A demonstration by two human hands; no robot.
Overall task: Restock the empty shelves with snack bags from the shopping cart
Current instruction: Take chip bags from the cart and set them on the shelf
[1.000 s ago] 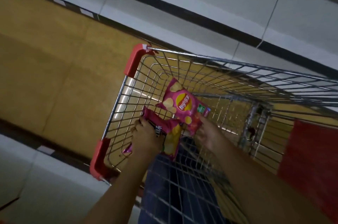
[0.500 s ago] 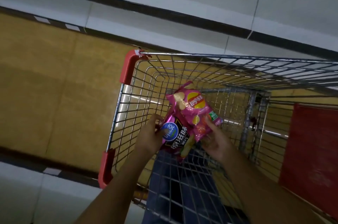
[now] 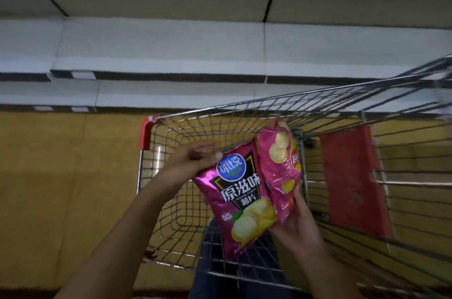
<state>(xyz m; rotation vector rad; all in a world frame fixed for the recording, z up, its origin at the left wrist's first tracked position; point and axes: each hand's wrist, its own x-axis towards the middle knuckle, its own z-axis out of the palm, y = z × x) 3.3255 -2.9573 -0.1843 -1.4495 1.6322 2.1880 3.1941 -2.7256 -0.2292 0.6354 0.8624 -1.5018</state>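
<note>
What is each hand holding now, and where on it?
Left hand grips the magenta-and-black chip bag at its top corner; right hand holds the pink chip bag by its bottom edge.

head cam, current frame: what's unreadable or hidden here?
- Pink Lay's bag: turned edge-on, so its logo is mostly out of sight; its lower part sits behind the purple chip bag.
- Right hand: its fingers are behind the bags, grip unclear.
- Left hand: motion-blurred fingers.
- Cart: right side cut off by the frame edge.
- Shelf labels: too blurred to read.
</note>
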